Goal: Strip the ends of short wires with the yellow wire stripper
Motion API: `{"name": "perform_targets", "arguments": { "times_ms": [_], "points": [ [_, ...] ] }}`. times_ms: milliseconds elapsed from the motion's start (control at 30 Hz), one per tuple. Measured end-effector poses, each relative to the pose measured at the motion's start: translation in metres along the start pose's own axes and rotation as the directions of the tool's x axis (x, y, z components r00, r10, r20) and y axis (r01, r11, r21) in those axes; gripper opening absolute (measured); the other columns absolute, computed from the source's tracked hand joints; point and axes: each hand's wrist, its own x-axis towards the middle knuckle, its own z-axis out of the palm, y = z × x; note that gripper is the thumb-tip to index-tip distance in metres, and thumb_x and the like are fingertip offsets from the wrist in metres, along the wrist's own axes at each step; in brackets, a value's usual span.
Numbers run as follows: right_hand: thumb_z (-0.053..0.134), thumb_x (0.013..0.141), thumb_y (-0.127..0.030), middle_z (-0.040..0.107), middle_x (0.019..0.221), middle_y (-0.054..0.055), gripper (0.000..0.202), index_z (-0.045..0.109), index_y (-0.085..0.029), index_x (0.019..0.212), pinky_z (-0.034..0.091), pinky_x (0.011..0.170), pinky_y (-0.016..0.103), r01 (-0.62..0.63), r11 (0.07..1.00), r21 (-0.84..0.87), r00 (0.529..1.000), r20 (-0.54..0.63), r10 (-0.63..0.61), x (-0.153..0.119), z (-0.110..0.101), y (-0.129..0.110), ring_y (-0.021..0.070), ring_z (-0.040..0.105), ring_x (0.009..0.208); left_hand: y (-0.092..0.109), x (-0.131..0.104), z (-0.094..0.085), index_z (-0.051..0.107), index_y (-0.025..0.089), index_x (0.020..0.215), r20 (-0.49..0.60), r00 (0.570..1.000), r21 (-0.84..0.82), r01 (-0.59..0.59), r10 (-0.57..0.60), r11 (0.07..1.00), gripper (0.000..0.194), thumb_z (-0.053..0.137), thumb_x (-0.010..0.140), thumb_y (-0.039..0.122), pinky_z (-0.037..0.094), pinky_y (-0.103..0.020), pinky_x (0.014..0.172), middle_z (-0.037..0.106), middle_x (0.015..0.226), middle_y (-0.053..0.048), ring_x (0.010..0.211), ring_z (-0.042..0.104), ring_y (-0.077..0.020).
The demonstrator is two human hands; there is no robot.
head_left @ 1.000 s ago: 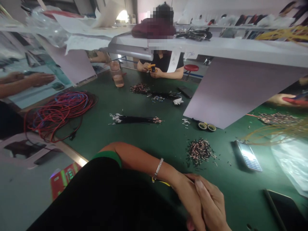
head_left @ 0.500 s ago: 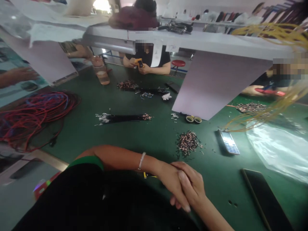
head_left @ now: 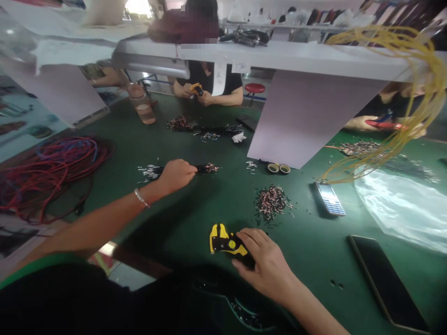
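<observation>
My left hand (head_left: 178, 176), with a bracelet at its wrist, is closed over the middle of a bundle of black wires (head_left: 206, 168) lying on the green table. The bundle's silvery ends fan out on the left and its coppery ends show on the right. Near the front edge, my right hand (head_left: 263, 256) is wrapped round the dark handles of a yellow and black wire stripper (head_left: 225, 242), whose jaws point left. A pile of short cut wire pieces (head_left: 271, 203) lies just beyond the tool.
Red and blue cables (head_left: 59, 172) are coiled at the left. Tape rolls (head_left: 278, 168), a keypad phone (head_left: 330, 199), a larger dark phone (head_left: 386, 284) and clear plastic (head_left: 401, 209) lie rightward. A white shelf (head_left: 314, 116) and a bottle (head_left: 144, 109) stand farther back. Two people work across.
My hands, clasped together before, have separated. The left has moved forward and left onto the wire bundle; the right has taken hold of the stripper, now largely uncovered.
</observation>
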Motion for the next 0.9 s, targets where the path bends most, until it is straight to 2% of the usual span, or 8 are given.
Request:
{"name": "perform_targets", "arguments": {
  "times_ms": [100, 200, 300, 500, 667, 900],
  "points": [
    [0.06, 0.073, -0.012, 0.063, 0.12, 0.017, 0.052, 0.06, -0.015, 0.125, 0.05, 0.099, 0.056, -0.038, 0.998, -0.052, 0.997, 0.071, 0.042, -0.005, 0.005, 0.004, 0.0345, 0.055, 0.117, -0.032, 0.003, 0.002, 0.074, 0.02, 0.098, -0.012, 0.997, 0.187, 0.075, -0.074, 0.979, 0.032, 0.043, 0.092, 0.026, 0.04, -0.03, 0.082, 0.071, 0.087, -0.008, 0.096, 0.058, -0.0217],
    [0.056, 0.068, -0.008, 0.06, 0.122, 0.017, 0.058, 0.06, -0.014, 0.126, 0.048, 0.099, 0.057, -0.06, 0.995, -0.083, 0.99, 0.124, 0.07, -0.008, 0.01, 0.009, 0.035, 0.053, 0.117, -0.043, 0.004, 0.008, 0.074, 0.019, 0.1, 0.061, 0.996, 0.292, 0.041, -0.062, 0.956, 0.035, 0.04, 0.094, 0.027, 0.039, -0.03, 0.081, 0.071, 0.092, -0.009, 0.098, 0.059, -0.0219],
    [0.055, 0.067, -0.008, 0.058, 0.122, 0.018, 0.058, 0.06, -0.011, 0.125, 0.047, 0.1, 0.055, -0.071, 0.992, -0.107, 0.984, 0.154, 0.087, -0.007, 0.01, 0.009, 0.0344, 0.051, 0.115, -0.041, 0.007, 0.017, 0.073, 0.017, 0.1, 0.132, 0.991, 0.334, -0.008, -0.039, 0.942, 0.033, 0.042, 0.093, 0.026, 0.038, -0.029, 0.077, 0.072, 0.096, -0.011, 0.097, 0.059, -0.0227],
    [0.059, 0.065, -0.015, 0.058, 0.117, 0.014, 0.057, 0.062, -0.012, 0.122, 0.043, 0.1, 0.046, -0.102, 0.99, -0.099, 0.977, 0.179, 0.118, 0.004, 0.003, 0.004, 0.03, 0.049, 0.11, -0.035, 0.018, 0.019, 0.073, 0.008, 0.09, 0.14, 0.99, 0.377, -0.061, 0.008, 0.924, 0.031, 0.042, 0.09, 0.014, 0.031, -0.028, 0.064, 0.071, 0.091, -0.017, 0.088, 0.06, -0.0241],
    [0.062, 0.065, -0.022, 0.058, 0.113, 0.012, 0.054, 0.062, -0.015, 0.119, 0.042, 0.094, 0.042, -0.109, 0.988, -0.114, 0.971, 0.201, 0.13, 0.011, -0.003, 0.009, 0.0277, 0.049, 0.104, -0.036, 0.032, 0.01, 0.072, 0.008, 0.091, 0.182, 0.981, 0.44, -0.142, 0.067, 0.887, 0.031, 0.041, 0.091, 0.013, 0.022, -0.024, 0.06, 0.071, 0.092, -0.014, 0.089, 0.058, -0.0202],
    [0.063, 0.063, -0.024, 0.058, 0.112, 0.013, 0.053, 0.062, -0.014, 0.116, 0.042, 0.091, 0.041, -0.089, 0.99, -0.105, 0.984, 0.144, 0.104, 0.008, 0.002, 0.016, 0.0277, 0.048, 0.101, -0.033, 0.038, 0.008, 0.071, 0.012, 0.09, 0.222, 0.974, 0.481, -0.145, 0.041, 0.865, 0.027, 0.045, 0.087, 0.015, 0.019, -0.023, 0.058, 0.072, 0.094, -0.009, 0.09, 0.058, -0.0188]
  ]
}}
